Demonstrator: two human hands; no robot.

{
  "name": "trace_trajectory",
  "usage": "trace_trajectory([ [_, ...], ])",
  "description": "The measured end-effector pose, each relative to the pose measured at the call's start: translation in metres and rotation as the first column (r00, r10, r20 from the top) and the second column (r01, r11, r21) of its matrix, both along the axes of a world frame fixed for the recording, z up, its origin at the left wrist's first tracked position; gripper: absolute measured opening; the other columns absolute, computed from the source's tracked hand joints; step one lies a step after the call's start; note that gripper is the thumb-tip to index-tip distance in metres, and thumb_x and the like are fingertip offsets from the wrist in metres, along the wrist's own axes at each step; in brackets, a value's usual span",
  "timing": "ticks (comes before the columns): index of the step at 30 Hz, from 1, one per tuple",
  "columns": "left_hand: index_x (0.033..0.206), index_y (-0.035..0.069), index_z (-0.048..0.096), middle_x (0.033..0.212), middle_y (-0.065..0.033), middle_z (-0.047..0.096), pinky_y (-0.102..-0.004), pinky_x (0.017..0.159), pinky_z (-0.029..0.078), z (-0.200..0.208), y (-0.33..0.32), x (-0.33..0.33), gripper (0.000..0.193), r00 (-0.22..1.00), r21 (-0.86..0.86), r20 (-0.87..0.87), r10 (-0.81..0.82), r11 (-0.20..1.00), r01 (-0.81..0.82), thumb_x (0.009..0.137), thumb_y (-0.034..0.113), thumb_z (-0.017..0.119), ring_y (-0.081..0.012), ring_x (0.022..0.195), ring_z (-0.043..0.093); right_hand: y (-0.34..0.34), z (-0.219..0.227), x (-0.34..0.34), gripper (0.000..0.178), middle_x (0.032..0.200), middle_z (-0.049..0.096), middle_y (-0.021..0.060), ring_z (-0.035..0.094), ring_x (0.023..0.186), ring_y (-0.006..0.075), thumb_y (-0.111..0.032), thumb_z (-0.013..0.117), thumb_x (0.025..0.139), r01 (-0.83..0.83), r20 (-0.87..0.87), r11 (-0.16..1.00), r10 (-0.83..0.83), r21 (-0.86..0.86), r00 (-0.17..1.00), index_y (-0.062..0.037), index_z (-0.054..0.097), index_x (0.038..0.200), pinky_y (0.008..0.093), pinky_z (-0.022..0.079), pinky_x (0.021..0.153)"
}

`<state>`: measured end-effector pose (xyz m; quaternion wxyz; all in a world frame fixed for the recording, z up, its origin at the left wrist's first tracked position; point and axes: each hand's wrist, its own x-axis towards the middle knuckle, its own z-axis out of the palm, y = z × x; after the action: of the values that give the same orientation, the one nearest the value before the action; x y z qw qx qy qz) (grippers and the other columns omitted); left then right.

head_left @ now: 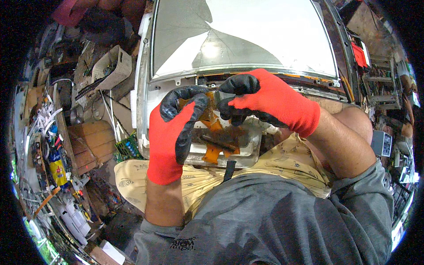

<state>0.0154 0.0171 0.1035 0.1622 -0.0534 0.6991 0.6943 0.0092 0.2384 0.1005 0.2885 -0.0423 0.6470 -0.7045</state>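
Both my hands wear red gloves with black-coated palms and fingers. My left hand (pixel 173 126) is closed, pinching a thin amber film strip (pixel 207 115) between thumb and fingers. Close beside it, my right hand (pixel 274 100) has its fingertips pinched together at a small greyish, see-through piece (pixel 224 96). Whether that piece is part of the amber strip, I cannot tell. Below the hands, more orange film (pixel 212 153) and a dark narrow bar lie over a worn whitish tray-like part (pixel 245 158) by my lap.
Ahead lies a large framed flat panel (pixel 287 35), its grey layer cracked and partly gone over white. To the left are a pale basket (pixel 115 66), a green crate (pixel 128 146) and heaped scraps. A grey box (pixel 381 143) and shelves stand at the right.
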Motion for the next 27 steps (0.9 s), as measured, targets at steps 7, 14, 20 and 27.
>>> trace_trajectory([
  [7,0.108,-0.001,0.067,0.096,-0.0052,0.069,-0.0250,0.080,0.050,0.001,0.000,-0.001,0.021,1.000,0.059,-0.006,0.008,0.998,-0.008,0.089,0.007,0.067,-0.0102,0.087,0.061,0.003,-0.003,-0.004,0.031,0.093,0.069,0.0102,0.067,0.078,0.0155,-0.014,0.064,0.091,0.005,0.101,0.987,0.012,-0.159,0.995,0.0058,0.062,0.115,0.0285,0.056,0.070],
  [14,0.110,0.000,0.063,0.099,-0.0070,0.066,-0.0295,0.078,0.052,-0.001,-0.004,-0.001,0.025,0.999,-0.017,-0.044,-0.021,1.000,0.020,0.092,0.017,0.066,-0.0156,0.086,0.063,0.002,0.006,-0.003,0.024,0.086,0.071,0.0063,0.066,0.067,0.0126,-0.020,0.063,0.091,0.016,0.153,0.989,0.008,-0.149,0.988,-0.0005,0.069,0.102,0.0273,0.055,0.064],
  [20,0.110,-0.001,0.063,0.096,-0.0080,0.067,-0.0293,0.077,0.052,0.001,-0.003,-0.001,0.024,0.997,-0.010,-0.068,-0.031,0.999,0.030,0.094,0.018,0.063,-0.0155,0.083,0.064,0.004,0.006,-0.004,0.028,0.088,0.070,0.0088,0.066,0.070,0.0138,-0.019,0.063,0.092,-0.007,0.144,0.992,0.026,-0.128,0.989,0.0041,0.065,0.108,0.0269,0.055,0.065],
  [27,0.109,-0.001,0.066,0.098,-0.0067,0.069,-0.0261,0.081,0.050,0.008,-0.002,-0.001,0.023,1.000,-0.036,-0.018,0.002,0.999,-0.003,0.088,0.007,0.068,-0.0114,0.089,0.062,0.006,-0.001,-0.007,0.031,0.091,0.070,0.0107,0.066,0.074,0.0148,-0.018,0.062,0.094,-0.037,0.077,0.997,0.043,-0.074,0.996,0.0071,0.062,0.112,0.0276,0.055,0.067],
])
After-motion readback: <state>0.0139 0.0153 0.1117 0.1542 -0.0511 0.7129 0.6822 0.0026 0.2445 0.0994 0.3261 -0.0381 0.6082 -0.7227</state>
